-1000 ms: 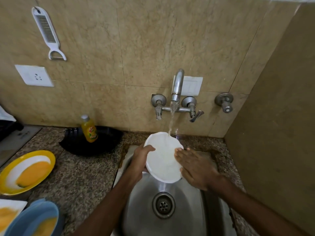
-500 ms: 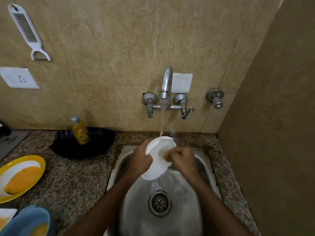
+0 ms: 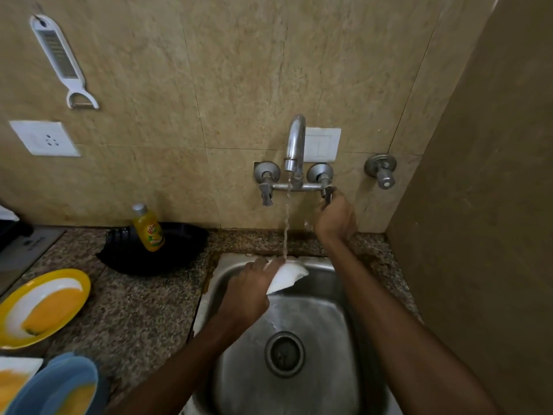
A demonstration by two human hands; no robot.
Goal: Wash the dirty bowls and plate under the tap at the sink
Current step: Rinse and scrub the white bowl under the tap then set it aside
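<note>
The left hand [image 3: 250, 295] grips a white bowl [image 3: 288, 277] at the back of the sink [image 3: 326, 322], fingers curled over its near edge. The right hand [image 3: 336, 218] is well apart from it, up at the wall, with its fingers wrapped round the right tap lever [image 3: 328, 194].

The bowl is tipped on edge, and the part that shows narrows to a point towards the right. I cannot tell which way its opening faces. The water stream [image 3: 286, 223] falls straight from the spout [image 3: 294, 145] onto the bowl's back edge, just by the left fingertips.

Below the bowl the steel basin drops away to the drain [image 3: 284, 354]. The sink's back rim sits close under the wall. On the right, only a narrow strip of granite separates the sink from the side wall [image 3: 478, 205].

On the left, a stretch of speckled counter [image 3: 143, 313] lies between the sink's rim and a yellow plate [image 3: 74, 280] smeared with orange. A blue bowl [image 3: 68, 372] sits at the near corner. Behind them, a soap bottle [image 3: 148, 229] stands in a black tray [image 3: 179, 253] against the wall.
</note>
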